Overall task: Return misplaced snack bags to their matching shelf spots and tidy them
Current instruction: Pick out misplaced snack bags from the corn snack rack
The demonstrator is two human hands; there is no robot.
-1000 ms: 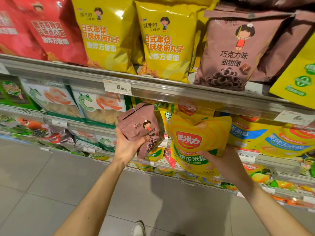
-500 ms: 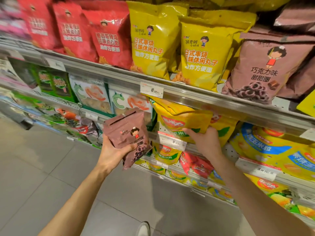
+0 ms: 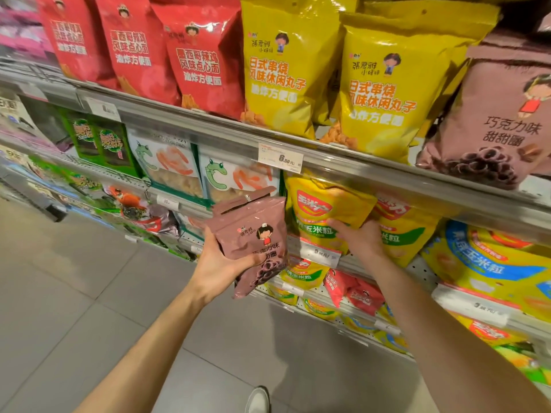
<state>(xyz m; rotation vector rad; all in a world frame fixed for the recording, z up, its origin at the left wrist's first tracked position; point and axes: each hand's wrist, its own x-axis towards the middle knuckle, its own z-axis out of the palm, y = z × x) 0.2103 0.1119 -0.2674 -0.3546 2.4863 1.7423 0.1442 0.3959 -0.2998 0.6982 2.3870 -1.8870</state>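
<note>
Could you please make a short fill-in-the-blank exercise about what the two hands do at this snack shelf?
1. The left hand holds a small ____ bag printed with a cartoon girl.
2. The right hand rests on a ____ corn bag on the shelf.
3. The large brown bag stands on the top shelf, to the ____ of the big yellow bags.

Missing words: brown; yellow; right
</note>
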